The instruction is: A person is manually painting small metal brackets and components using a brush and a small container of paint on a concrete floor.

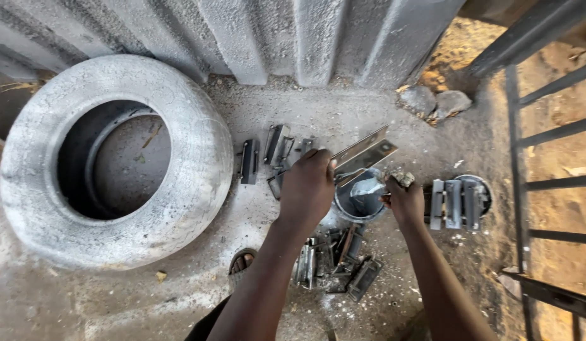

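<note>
Dusty ground [394, 120] lies open between the scattered brackets [277, 155] and the corrugated wall [293, 38]; I find the tyre [116, 158] blocking the left edge, metal bars [545, 164] the right.

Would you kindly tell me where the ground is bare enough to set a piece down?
Bare ground lies between the wall and the brackets, and below the tyre at lower left. It is crowded around the can, between the left hand and right hand, and at the pile.
</note>
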